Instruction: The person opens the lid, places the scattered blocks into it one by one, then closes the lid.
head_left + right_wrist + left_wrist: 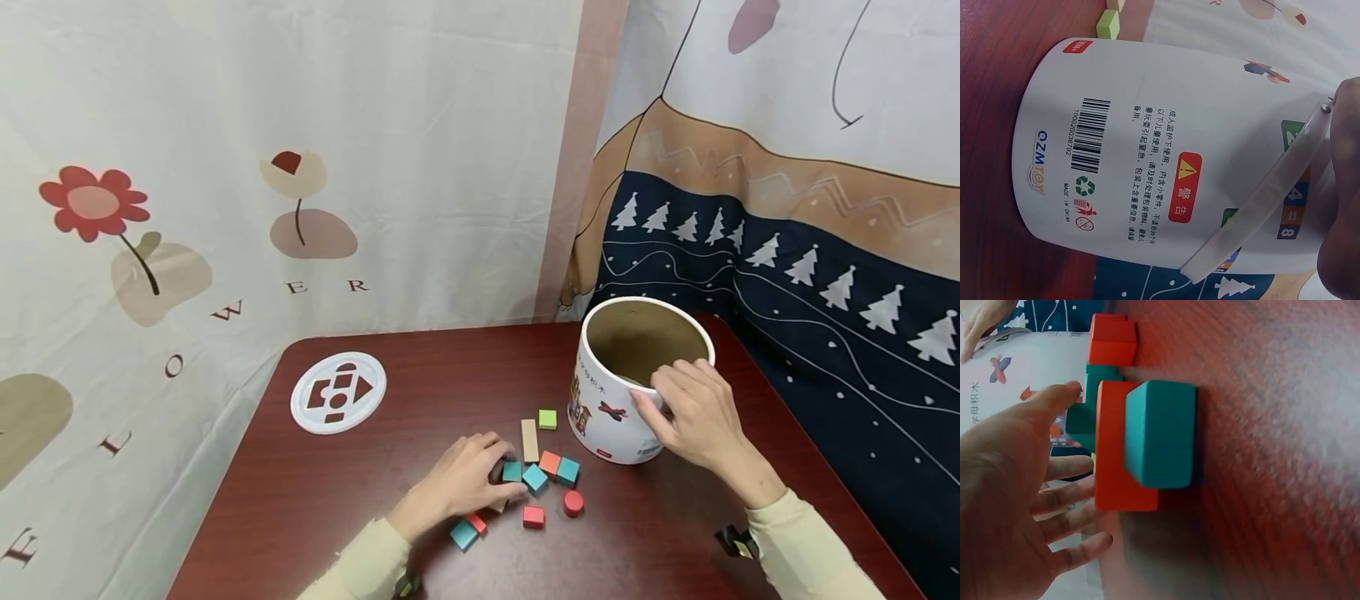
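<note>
My right hand (693,408) grips the near rim of a white bucket (615,417), with fingers over the edge and thumb outside. The bucket stands upright at the table's right; the part of its inside that shows holds nothing. My left hand (465,475) lies low at the left of scattered toy blocks, thumb apart from the fingers, near a teal block (512,472). In the left wrist view its fingers spread behind a red block (1110,450) and a teal block (1166,434) in the foreground. A wooden piece is partly hidden under the hand.
A white round lid (371,404) with shaped cutouts lies at the table's back left. Near the bucket are a green block (547,419), a wooden plank (530,440), a red cylinder (573,502) and a red cube (533,517). Printed curtains hang behind the table (300,500).
</note>
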{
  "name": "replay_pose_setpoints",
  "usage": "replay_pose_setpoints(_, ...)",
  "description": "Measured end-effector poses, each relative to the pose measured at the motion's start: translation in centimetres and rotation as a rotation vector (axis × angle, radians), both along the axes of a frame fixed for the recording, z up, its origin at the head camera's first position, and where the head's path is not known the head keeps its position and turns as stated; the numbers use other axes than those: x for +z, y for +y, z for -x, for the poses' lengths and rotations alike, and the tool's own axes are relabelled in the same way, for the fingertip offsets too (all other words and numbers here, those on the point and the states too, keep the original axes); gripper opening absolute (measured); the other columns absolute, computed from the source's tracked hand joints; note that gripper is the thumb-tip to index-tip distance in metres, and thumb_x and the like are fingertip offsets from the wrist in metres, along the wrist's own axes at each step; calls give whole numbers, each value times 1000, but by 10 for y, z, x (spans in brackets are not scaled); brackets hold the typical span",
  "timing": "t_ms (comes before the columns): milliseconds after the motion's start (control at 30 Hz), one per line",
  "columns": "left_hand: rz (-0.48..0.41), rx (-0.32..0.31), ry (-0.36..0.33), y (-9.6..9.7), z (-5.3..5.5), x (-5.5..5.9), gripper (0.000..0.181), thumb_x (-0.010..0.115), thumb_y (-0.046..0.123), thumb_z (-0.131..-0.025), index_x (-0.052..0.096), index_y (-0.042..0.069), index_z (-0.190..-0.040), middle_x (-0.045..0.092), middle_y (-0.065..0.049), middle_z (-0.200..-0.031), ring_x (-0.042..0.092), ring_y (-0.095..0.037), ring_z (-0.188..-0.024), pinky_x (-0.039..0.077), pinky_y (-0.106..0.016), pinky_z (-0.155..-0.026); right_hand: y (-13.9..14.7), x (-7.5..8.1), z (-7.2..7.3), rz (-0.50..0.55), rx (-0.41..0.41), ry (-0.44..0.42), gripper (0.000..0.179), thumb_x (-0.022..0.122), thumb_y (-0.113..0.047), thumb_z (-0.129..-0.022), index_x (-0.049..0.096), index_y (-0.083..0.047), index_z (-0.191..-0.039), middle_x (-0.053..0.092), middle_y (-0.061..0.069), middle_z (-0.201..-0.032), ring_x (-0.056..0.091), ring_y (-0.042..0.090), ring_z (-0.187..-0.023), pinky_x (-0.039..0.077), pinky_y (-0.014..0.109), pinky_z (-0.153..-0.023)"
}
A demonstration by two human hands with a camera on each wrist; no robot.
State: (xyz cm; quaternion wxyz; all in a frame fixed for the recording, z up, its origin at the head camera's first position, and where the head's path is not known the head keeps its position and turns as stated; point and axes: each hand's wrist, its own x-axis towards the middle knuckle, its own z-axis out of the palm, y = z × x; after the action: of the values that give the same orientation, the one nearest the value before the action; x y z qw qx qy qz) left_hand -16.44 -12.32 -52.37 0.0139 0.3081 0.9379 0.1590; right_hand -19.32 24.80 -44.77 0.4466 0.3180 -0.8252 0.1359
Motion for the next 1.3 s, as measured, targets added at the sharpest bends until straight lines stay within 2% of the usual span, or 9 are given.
replay_pose_setpoints(100,22,9,-5,2,0,-2,54,80,64,-99,79,18,-127,78,-1,-124,74,-22,-110,61,-48,-102,0,-1,0,2,-2,-2,55,51,-49,-113,51,-13,-72,46,-1,-65,41,17,-66,32,37,-64)
replay_pose_setpoints(233,26,6,27,3,1,-4,52,81,60,-99,79,16,-127,80,-3,-124,75,-23,-110,63,-48,-100,0,-2,0,4,-1,-1,55,52,-49,-113,51,-13,-72,46,-1,-65,41,17,-66,32,37,-64)
replay_pose_setpoints(533,-11,6,46,2,1,-6,30,79,33,-97,82,18,-122,76,1,-114,64,-14,-96,59,-38,-90,0,-3,0,5,-4,-2,55,51,-49,-113,51,-13,-72,46,-1,-65,41,16,-66,32,37,-65)
replay_pose_setpoints(767,-29,-28,47,1,3,-7,28,82,26,-95,83,19,-122,73,2,-110,61,-10,-93,60,-37,-90,0,-2,0,4,-3,2,55,52,-49,-113,51,-13,-72,46,-1,-64,41,17,-66,32,38,-64)
replay_pose_setpoints(1033,-61,-74,-1,2,5,-6,35,78,16,-100,82,18,-134,74,-4,-122,66,-10,-94,59,-29,-86,0,-1,1,5,3,10,55,52,-48,-114,51,-13,-72,45,-1,-65,40,17,-65,32,37,-64)
replay_pose_setpoints(1300,-82,-79,-30,0,6,-4,31,78,11,-98,83,16,-129,71,-4,-120,66,-12,-97,60,-28,-87,0,-1,1,2,0,13,55,51,-48,-114,51,-13,-72,45,-1,-65,40,17,-65,32,37,-64)
